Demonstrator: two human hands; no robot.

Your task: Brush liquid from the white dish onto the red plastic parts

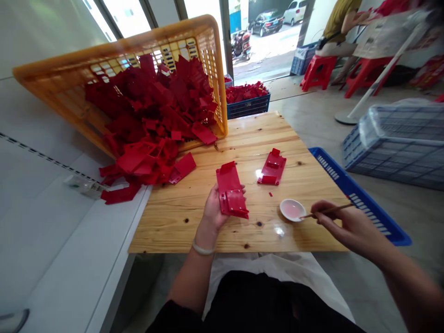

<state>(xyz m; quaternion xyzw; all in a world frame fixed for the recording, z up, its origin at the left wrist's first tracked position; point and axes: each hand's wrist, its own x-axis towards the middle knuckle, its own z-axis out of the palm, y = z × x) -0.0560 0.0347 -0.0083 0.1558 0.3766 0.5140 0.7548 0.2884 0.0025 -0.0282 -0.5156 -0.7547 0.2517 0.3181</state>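
Note:
A red plastic part (230,187) with raised ends rests in my left hand (212,208), whose fingers curl around it from below. My right hand (342,226) pinches a thin wooden stick (333,209). The stick's tip is at the rim of a small white dish (293,210) that holds pale pink liquid. Behind the dish, a second red plastic part (272,167) lies on the wooden table (197,226). A tiny red scrap (270,194) sits between that part and the dish.
A tilted yellow crate (222,83) spills a heap of red parts (149,134) onto the table's left side. A blue basket (364,199) stands off the right edge, near stacked grey-blue crates (395,138). Farther back, a person (342,23) sits on a red stool (318,71).

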